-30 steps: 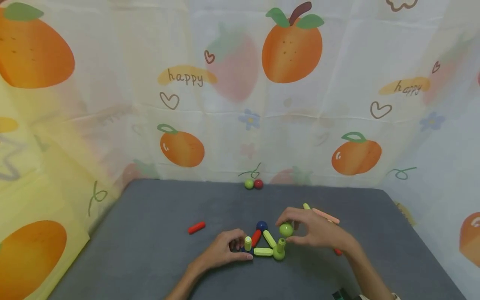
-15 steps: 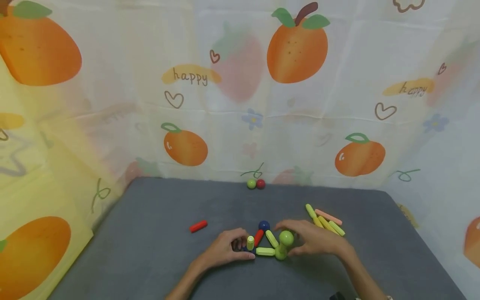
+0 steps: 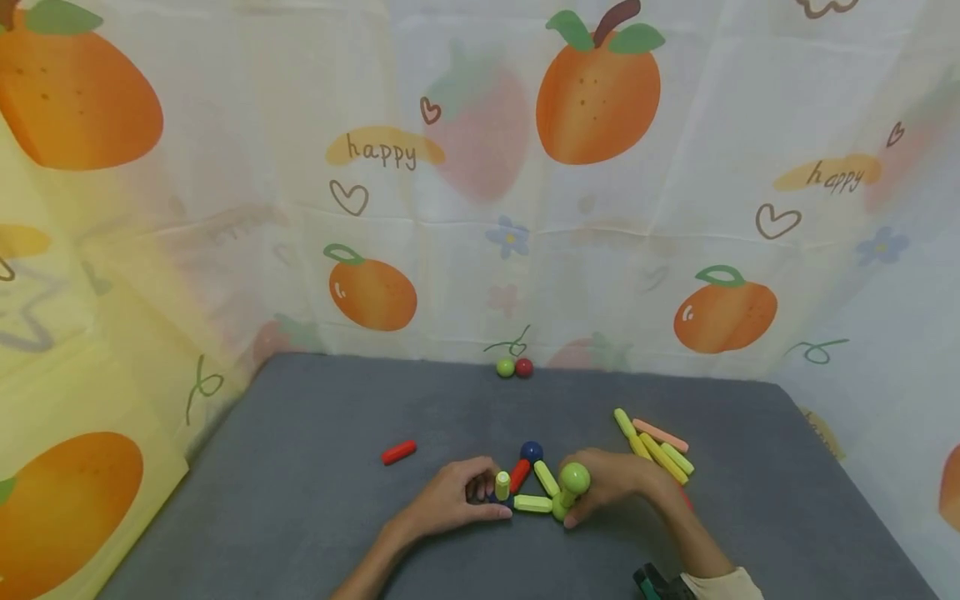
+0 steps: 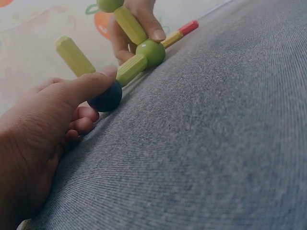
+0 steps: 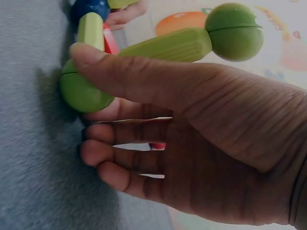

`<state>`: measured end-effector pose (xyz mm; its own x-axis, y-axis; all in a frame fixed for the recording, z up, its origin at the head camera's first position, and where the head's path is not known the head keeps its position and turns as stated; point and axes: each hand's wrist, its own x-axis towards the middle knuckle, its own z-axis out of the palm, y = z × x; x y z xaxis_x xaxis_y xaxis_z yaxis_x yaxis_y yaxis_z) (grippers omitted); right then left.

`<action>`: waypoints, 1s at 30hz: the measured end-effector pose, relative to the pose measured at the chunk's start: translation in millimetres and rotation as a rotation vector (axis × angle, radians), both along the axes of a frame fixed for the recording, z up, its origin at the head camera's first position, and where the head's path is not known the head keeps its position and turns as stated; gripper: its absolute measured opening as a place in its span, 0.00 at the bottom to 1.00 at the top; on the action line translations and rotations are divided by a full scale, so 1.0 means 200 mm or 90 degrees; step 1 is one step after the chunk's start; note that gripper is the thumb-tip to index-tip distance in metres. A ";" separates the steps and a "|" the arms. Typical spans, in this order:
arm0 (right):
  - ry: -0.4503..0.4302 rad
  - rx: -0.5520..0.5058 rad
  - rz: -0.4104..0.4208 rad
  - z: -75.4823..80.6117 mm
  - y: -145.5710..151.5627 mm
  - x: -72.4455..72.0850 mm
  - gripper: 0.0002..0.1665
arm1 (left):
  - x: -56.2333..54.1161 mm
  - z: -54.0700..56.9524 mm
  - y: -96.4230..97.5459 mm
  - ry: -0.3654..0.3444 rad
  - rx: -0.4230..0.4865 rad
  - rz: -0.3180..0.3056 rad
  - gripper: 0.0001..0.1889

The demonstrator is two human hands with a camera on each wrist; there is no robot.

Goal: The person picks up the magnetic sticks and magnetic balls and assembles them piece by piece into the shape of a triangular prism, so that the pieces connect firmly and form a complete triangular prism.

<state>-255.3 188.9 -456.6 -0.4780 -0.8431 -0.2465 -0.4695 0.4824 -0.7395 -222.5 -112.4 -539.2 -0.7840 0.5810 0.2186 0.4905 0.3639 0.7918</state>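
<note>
A triangle of sticks and balls lies on the cloth. My left hand (image 3: 450, 498) grips the dark blue ball (image 4: 106, 97) at its left corner, from which a yellow-green stick (image 3: 502, 486) stands up. At the right corner my right hand (image 3: 611, 479) pinches a green ball (image 5: 85, 93) between thumb and fingers. Another stick (image 5: 168, 46) rises from that ball and bears a second green ball (image 3: 575, 478) on top. The far corner is a blue ball (image 3: 532, 452), joined by a red stick (image 3: 520, 476) and a yellow-green stick (image 3: 547, 478).
Loose yellow, green and pink sticks (image 3: 663, 457) lie beyond my right hand, one red end partly hidden by the arm. A red stick (image 3: 398, 452) lies to the left. Loose green (image 3: 506, 367) and red (image 3: 524, 367) balls sit at the grey table's (image 3: 337, 408) back edge.
My right hand has brought the second green ball onto the top of the right upright stick, let go of it, and moved down to the corner ball. The left hand keeps its grip.
</note>
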 end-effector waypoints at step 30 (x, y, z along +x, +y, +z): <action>-0.023 0.005 0.004 -0.04 -0.01 -0.03 0.18 | -0.06 0.18 -0.44 0.216 -0.271 0.330 0.16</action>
<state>-260.7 186.6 -464.9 -0.4630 -0.8444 -0.2695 -0.4464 0.4848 -0.7521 -233.5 -199.8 -504.2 -0.9095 0.2446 0.3361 0.3657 0.8552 0.3673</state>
